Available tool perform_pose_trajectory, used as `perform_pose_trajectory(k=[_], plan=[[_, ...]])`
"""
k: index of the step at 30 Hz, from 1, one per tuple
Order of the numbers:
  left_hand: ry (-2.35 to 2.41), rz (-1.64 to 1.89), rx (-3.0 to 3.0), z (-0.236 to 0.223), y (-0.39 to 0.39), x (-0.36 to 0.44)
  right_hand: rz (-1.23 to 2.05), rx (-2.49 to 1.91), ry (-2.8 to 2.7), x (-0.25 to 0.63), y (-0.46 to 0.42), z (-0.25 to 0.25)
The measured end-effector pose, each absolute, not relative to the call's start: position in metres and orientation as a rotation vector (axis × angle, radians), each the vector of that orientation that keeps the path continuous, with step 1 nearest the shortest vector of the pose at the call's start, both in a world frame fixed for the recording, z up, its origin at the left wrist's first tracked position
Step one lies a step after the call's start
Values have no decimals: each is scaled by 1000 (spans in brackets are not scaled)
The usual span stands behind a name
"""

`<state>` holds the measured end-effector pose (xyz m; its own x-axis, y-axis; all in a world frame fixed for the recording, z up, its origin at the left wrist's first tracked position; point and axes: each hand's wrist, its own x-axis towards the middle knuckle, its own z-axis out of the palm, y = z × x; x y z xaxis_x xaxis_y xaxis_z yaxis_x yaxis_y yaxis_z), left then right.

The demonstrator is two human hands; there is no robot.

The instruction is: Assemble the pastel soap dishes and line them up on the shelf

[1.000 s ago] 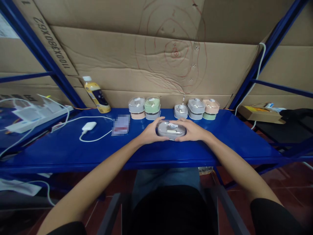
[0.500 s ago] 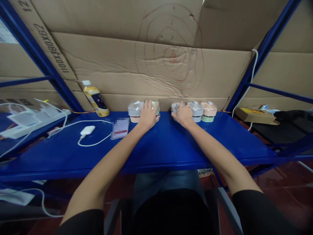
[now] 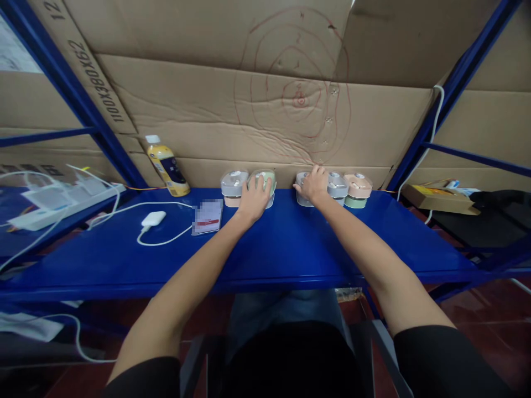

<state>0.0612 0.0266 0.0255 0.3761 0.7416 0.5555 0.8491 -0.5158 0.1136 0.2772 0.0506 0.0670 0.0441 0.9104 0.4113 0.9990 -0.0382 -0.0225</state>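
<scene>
A row of small lidded plastic containers stands at the back of the blue metal shelf [image 3: 290, 249]. My left hand [image 3: 254, 200] lies over a green container [image 3: 265, 179], fingers across its top. Just left of it is a grey container on a peach base [image 3: 233, 187]. My right hand [image 3: 314, 185] covers most of a small grey container [image 3: 302, 179], with its thumb at that container's left side. To the right stand a grey stack [image 3: 337, 185] and a peach-on-green stack [image 3: 357, 189]. The lower part of the green container is hidden by my left hand.
A yellow-labelled bottle [image 3: 167, 168] and a blurred card or phone [image 3: 207, 216] stand left of the row. A white charger [image 3: 152, 219] trails its cable there. Cardboard [image 3: 186, 94] lines the back. Blue rack uprights [image 3: 78, 94] flank the shelf, with a power strip [image 3: 70, 199] at left.
Both hands have moved forward from the middle of the shelf to the row. The grey container they held together is no longer between them. Over the last half second they shifted only slightly.
</scene>
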Motion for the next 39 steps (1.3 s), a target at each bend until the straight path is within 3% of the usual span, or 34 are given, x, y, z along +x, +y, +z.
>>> perform_pose_trajectory(k=[6, 15, 30, 39], plan=[[-1233, -975, -2525, 31, -4, 58, -516, -1750, -1867, 294, 24, 69], [-578, -919, -3196, 7, -54, 45, 173, -887, -2401, 344, -30, 35], [-1210, -1177, -3316, -12, -45, 52, 334, -1035, -2286, 320, -47, 19], [-1077, -876, -3260, -11, -50, 67, 554, -1197, -1864, 374, -25, 32]])
